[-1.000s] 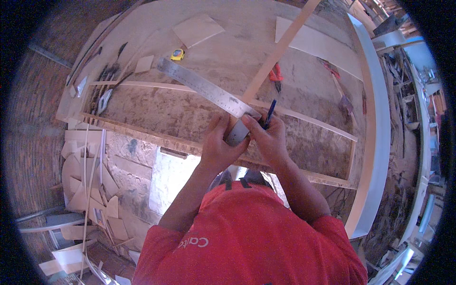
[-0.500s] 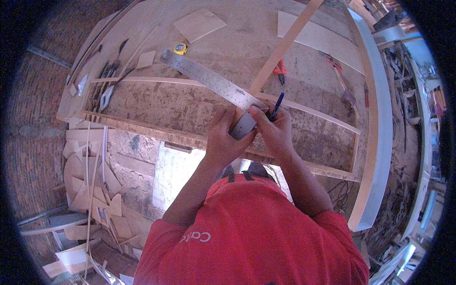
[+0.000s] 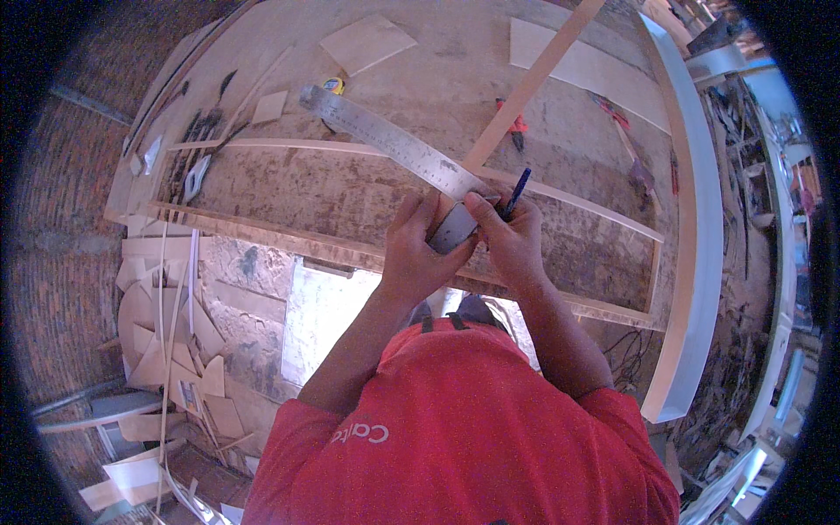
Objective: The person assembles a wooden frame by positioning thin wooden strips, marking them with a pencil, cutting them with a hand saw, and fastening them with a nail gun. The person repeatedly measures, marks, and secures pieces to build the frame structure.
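A metal try square [image 3: 394, 143] lies across a long wooden strip [image 3: 535, 83], its ruled blade pointing to the far left. My left hand [image 3: 418, 249] is closed round the square's thick grey handle and the near end of the strip. From the other side my right hand [image 3: 514, 241] presses its thumb on the square near the corner. A dark blue pen [image 3: 518, 191] sticks up from the fingers of that same hand. The strip's near end is mostly hidden by the square and my hands.
A thin rectangular wooden frame [image 3: 595, 208] lies on the worn workbench [image 3: 437, 52] under my hands. Beyond are a yellow tape measure [image 3: 333, 85], red-handled pliers [image 3: 516, 127] and flat board pieces [image 3: 367, 45]. A long white panel [image 3: 696, 227] borders the right side.
Both hands, the square, the strip and the pen have shifted very slightly to the right. The grip looks the same.
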{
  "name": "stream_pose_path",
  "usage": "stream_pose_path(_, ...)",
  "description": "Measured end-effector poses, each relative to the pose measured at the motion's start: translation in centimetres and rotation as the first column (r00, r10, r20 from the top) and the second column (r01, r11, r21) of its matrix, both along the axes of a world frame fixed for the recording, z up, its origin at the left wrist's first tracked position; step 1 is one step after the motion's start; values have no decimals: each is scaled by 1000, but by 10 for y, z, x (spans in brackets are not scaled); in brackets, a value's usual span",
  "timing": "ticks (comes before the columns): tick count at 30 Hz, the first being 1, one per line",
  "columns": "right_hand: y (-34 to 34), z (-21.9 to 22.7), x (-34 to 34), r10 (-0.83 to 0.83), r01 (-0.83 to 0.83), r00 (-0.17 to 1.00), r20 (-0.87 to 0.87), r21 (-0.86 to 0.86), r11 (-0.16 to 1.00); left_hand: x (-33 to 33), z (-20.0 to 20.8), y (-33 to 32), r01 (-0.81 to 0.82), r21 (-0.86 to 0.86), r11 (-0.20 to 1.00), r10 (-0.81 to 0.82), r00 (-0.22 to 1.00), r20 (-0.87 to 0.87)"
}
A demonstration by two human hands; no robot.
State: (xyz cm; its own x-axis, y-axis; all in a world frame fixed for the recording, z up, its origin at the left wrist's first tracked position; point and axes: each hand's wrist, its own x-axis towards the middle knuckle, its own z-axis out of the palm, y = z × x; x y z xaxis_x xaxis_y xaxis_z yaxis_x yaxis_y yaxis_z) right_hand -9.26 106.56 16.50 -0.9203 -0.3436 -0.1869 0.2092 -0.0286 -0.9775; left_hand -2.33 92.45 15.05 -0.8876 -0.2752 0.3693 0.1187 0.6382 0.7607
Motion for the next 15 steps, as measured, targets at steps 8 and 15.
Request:
stream_pose_path(8,6,0,2,-44,44,998,-42,15,999,-3,-2,4,62,-45,997,-62,998,-1)
stream_pose_path(15,48,-2,-15,-272,280,944,-186,19,960,-2,-8,2,67,-16,998,-66,994,87)
